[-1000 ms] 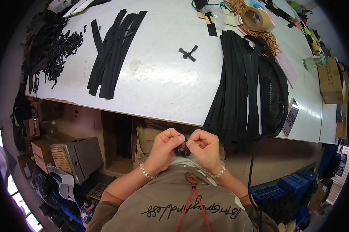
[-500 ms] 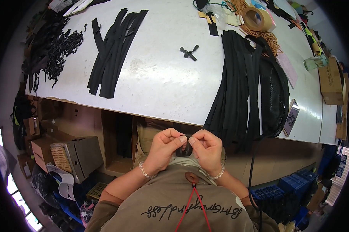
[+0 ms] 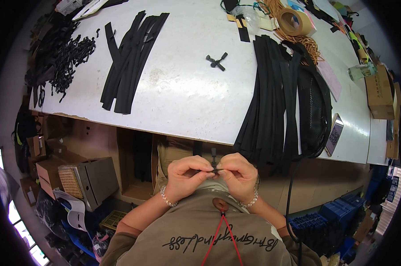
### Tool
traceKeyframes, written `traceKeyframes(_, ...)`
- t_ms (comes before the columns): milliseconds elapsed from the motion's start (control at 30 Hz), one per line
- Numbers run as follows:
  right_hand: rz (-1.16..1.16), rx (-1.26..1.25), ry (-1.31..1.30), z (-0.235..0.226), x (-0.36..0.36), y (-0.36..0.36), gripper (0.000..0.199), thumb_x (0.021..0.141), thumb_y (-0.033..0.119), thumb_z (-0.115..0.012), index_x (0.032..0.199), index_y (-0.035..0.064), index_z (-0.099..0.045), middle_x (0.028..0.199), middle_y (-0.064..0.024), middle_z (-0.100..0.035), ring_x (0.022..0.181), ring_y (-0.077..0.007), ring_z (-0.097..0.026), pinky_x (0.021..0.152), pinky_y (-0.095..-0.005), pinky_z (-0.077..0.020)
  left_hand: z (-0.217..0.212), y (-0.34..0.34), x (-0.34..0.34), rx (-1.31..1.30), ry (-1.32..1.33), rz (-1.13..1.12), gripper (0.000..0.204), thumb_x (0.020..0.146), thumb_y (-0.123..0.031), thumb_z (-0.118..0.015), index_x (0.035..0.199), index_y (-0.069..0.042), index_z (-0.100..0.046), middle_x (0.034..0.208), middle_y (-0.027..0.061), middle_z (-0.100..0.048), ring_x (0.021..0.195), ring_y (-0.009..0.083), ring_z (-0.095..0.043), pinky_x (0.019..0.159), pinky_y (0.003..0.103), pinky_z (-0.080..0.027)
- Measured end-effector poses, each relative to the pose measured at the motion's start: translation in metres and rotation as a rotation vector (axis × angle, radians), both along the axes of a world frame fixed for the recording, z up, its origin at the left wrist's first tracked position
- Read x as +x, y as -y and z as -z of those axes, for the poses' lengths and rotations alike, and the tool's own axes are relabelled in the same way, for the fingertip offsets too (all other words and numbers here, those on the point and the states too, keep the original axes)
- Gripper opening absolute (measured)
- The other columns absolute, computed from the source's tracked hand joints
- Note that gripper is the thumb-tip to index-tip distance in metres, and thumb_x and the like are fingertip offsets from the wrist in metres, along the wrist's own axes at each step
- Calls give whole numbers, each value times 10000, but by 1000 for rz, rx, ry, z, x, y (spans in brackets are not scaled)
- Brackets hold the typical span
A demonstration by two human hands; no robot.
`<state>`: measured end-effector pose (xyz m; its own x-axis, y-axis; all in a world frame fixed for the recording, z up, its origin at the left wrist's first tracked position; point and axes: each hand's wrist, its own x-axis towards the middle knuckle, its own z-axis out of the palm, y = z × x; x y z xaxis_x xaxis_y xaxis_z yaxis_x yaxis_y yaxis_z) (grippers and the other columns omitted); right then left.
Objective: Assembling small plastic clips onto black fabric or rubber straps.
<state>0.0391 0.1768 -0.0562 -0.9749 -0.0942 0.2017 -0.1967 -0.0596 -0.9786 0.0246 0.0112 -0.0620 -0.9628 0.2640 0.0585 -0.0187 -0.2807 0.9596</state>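
Observation:
My left hand (image 3: 187, 177) and my right hand (image 3: 238, 177) meet in front of my body, just below the table's near edge. Thumbs and fingertips of both pinch a small black zipper pull (image 3: 213, 153), whose tab points up between them; fingers hide part of it. Ahead on the white table (image 3: 187, 102) lie a few similar black pulls (image 3: 217, 61) in a cross-shaped cluster. Long black zipper strips (image 3: 131, 62) lie to the left, and a larger bundle of black strips (image 3: 264, 97) hangs over the edge on the right.
A heap of small black pulls (image 3: 74, 57) covers the far left. To the right are a black mesh bag (image 3: 315, 106), a phone (image 3: 335, 135), a tape roll (image 3: 293, 22), orange cord (image 3: 309, 44) and a glass jar (image 3: 362, 72). Cardboard boxes (image 3: 98, 177) stand below left.
Both hands have come slightly down toward my body, fingertips still together. The black tab now sticks up above the fingers; before, a dark loop showed below them.

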Motion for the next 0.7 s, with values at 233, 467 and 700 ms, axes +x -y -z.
traceKeyframes(233,37,31,-15,1,1,3,76,779,-19,-624,849,-12,-594,815,-92,-584,739,-150,-563,616,-233,-478,5,3,-2,-41,-158,-7,138,710,94,-650,807,13,-597,755,104,-617,678,164,-577,600,261,-464)
traceKeyframes(467,61,-418,674,39,9,2,64,843,-3,-563,890,-45,-561,797,-82,-594,654,-133,-593,598,-248,-512,40,-5,7,97,631,10,99,802,15,-619,883,-2,-564,807,55,-612,690,107,-574,630,232,-473)
traceKeyframes(700,150,-644,982,50,1,1,75,869,89,-560,892,17,-566,758,-61,-597,641,-116,-570,612,-249,-486,57,-16,-3,235,764,-10,68,836,-37,-602,887,0,-576,802,57,-616,708,100,-567,631,223,-464)
